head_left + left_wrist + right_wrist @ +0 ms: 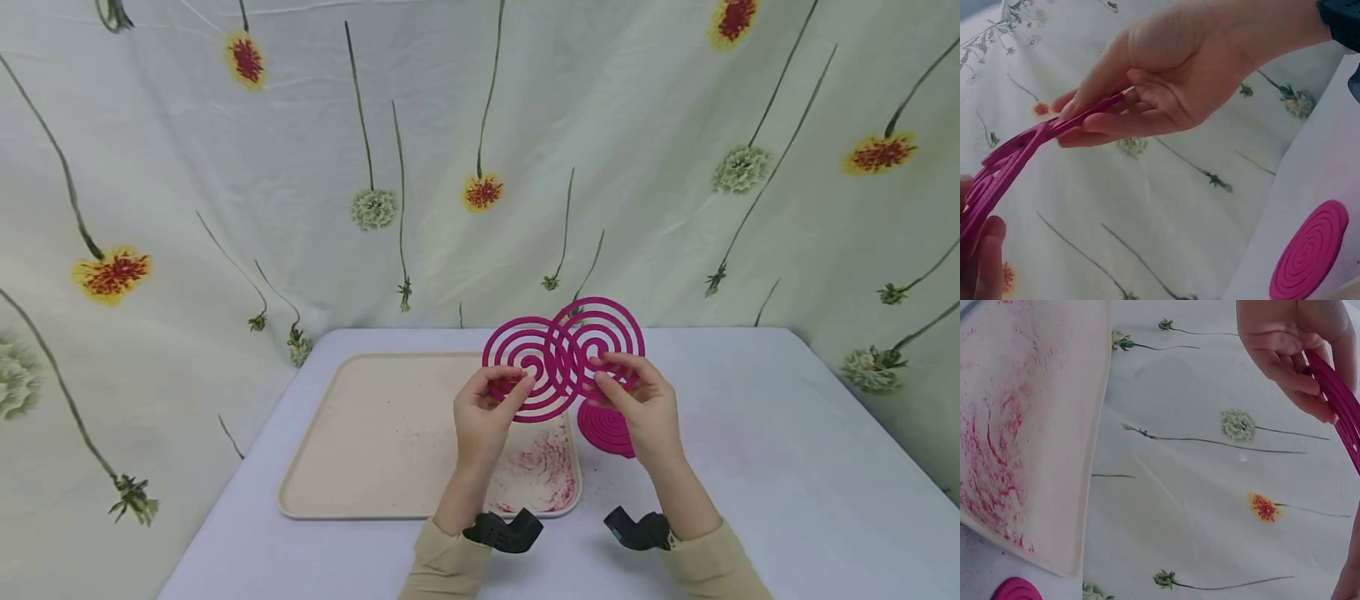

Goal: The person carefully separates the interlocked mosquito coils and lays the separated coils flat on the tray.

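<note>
Two magenta mosquito coils are held up above the table, their edges overlapping in the middle. My left hand pinches the left coil between thumb and fingers near its centre. With thumb and fingers, my right hand pinches the right coil, which sits slightly higher. The left wrist view shows the right hand and the coils almost edge-on, slanting apart. In the right wrist view the left hand grips a coil's edge. Another magenta coil lies flat on the table below my right hand.
A beige tray lies to the left on the white table, with magenta crumbs and smears in its near right corner. A flower-printed cloth hangs behind the table. Each wrist wears a black camera mount.
</note>
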Motion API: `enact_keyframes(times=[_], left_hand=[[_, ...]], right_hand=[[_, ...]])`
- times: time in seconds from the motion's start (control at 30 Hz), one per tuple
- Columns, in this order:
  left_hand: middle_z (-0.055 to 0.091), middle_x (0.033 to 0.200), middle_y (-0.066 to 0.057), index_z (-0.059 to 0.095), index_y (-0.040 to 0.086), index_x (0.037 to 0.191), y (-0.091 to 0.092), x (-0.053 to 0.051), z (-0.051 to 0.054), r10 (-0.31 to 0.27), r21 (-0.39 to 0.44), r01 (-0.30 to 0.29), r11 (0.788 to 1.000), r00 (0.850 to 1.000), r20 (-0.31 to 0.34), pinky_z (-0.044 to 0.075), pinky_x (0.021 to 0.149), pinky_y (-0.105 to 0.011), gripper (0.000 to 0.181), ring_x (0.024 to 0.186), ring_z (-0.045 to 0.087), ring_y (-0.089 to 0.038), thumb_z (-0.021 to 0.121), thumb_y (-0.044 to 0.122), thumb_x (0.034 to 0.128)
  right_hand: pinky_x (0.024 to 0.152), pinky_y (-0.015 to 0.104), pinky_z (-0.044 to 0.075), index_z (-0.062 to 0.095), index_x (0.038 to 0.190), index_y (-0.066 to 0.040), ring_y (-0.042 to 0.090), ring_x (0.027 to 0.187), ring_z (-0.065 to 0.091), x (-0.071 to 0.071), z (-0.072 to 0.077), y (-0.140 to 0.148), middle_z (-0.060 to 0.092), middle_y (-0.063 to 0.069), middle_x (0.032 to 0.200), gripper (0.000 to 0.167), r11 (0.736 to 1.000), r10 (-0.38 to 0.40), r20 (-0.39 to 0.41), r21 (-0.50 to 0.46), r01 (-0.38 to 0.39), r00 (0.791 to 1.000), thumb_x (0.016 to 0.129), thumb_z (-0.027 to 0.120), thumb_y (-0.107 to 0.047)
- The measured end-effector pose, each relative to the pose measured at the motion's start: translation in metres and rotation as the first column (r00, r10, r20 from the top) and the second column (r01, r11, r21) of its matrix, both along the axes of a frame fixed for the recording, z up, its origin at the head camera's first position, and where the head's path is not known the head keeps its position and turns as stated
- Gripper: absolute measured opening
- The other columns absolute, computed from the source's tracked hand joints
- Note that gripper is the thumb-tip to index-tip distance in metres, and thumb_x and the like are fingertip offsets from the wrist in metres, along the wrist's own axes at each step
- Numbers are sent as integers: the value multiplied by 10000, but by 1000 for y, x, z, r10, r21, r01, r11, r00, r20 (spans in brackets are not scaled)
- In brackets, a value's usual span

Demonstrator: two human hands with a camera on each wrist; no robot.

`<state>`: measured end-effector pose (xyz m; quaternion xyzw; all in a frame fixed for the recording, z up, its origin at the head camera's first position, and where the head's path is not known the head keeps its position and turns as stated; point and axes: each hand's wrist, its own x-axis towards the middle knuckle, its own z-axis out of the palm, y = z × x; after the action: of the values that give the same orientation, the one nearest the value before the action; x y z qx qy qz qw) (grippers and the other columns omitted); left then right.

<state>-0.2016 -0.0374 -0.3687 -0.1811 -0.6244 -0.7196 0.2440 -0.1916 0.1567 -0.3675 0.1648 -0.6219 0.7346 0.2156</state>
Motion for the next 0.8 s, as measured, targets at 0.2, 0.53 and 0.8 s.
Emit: enact_keyframes(times=[0.2,0.53,0.8], left_hand=[[589,1197,-189,623,-81,1106,-25,-6,2,-201,-52,199,979,979,-26,536,805,-314,267,995,595,-200,651,-30,846],[585,1135,-225,590,-67,1175,-46,-10,1,-432,-208,443,872,896,97,547,785,-342,355,971,604,-333,678,14,840],[603,1075,-203,609,-50,1086,-25,-6,4,-177,6,177,984,980,93,552,756,-349,288,919,642,-240,702,9,819]], right_hand=[[702,227,549,611,1073,48,121,814,637,2,6,20,674,-16,955,186,965,125,13,230,-125,992,891,575,45],[718,340,565,492,1257,56,159,963,615,4,11,42,551,80,1150,415,861,269,136,409,-301,954,862,617,23],[730,287,558,519,1204,57,135,956,600,2,7,33,554,19,1120,346,930,253,13,271,-247,967,864,571,98]])
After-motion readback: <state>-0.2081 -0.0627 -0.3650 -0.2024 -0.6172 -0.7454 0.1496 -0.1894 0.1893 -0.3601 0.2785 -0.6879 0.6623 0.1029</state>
